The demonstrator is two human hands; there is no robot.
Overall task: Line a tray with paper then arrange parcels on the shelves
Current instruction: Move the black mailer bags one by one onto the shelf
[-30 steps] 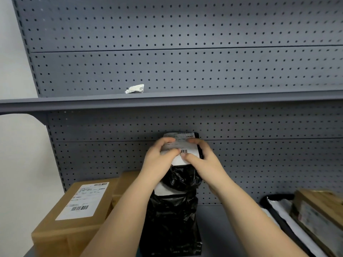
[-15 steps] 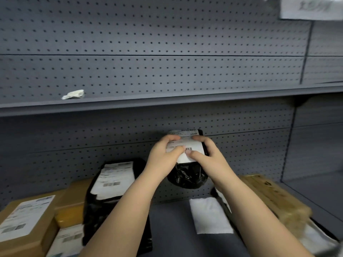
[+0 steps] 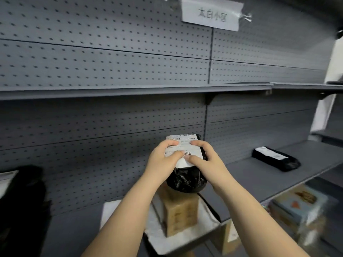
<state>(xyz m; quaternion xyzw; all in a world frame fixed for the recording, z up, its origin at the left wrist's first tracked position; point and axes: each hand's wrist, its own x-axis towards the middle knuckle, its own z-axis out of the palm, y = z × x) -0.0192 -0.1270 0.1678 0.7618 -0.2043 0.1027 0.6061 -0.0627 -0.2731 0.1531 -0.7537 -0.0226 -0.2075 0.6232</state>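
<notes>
A small black plastic parcel [image 3: 186,179] with a white shipping label [image 3: 182,143] is held up in front of the grey pegboard shelf unit. My left hand [image 3: 164,159] grips its left side and my right hand [image 3: 207,160] its right side, thumbs pressed on the label. Below the parcel a brown cardboard box [image 3: 179,213] stands on a paper-lined tray [image 3: 185,240] with a black rim, on the lower shelf [image 3: 263,175]. Another black parcel [image 3: 275,158] with a label lies flat on that shelf to the right.
An upper shelf [image 3: 130,89] runs across at mid height. A white paper sign [image 3: 211,14] is taped to the pegboard above. A black parcel [image 3: 22,197] stands at the far left. Boxes [image 3: 297,203] sit below the shelf at lower right.
The view has swung to the right along the shelves with the parcel still held in both hands. The parcels and boxes on the left have slid out of view; the right shelf section has appeared.
</notes>
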